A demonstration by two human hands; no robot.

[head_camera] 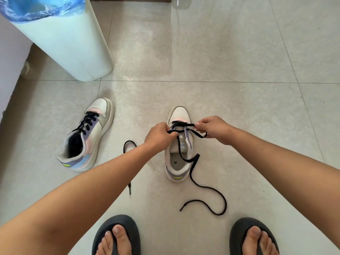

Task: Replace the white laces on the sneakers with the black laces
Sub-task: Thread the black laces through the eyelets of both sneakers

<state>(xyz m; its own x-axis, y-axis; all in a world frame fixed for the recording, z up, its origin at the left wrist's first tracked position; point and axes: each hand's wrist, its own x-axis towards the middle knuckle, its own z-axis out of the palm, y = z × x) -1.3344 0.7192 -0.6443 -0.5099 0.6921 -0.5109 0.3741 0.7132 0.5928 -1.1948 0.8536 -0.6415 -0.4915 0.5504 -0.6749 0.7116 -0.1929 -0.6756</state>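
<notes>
Down on the pale tiled floor (239, 70), near its middle, stands a white sneaker (179, 150) with pastel panels, toe pointing away from the person and heel toward the two feet in dark slippers (117, 234) at the near edge. A black lace (195, 173) runs across its lowest eyelets, close to the toe. The left hand (159, 135) pinches one strand of that lace at the shoe's left side, fingers curled tight around it. The right hand (214, 128) pinches the other strand just right of the toe end, fingertips closed on the flat black band, with a short loop of lace hanging under the hand. From the eyelets one strand drops over the tongue and the shoe's opening, then trails off the heel in a loose curve across the tiles toward the near right. Another stretch of lace loops on the floor beside the left forearm, its tip lying nearer the feet.

Well apart to the left lies the second sneaker (86, 135), tilted onto its side, already threaded with black lacing up its front. Toward the far left corner of the floor stands a tall white bin (73, 46) lined with a blue plastic bag (36, 8).
</notes>
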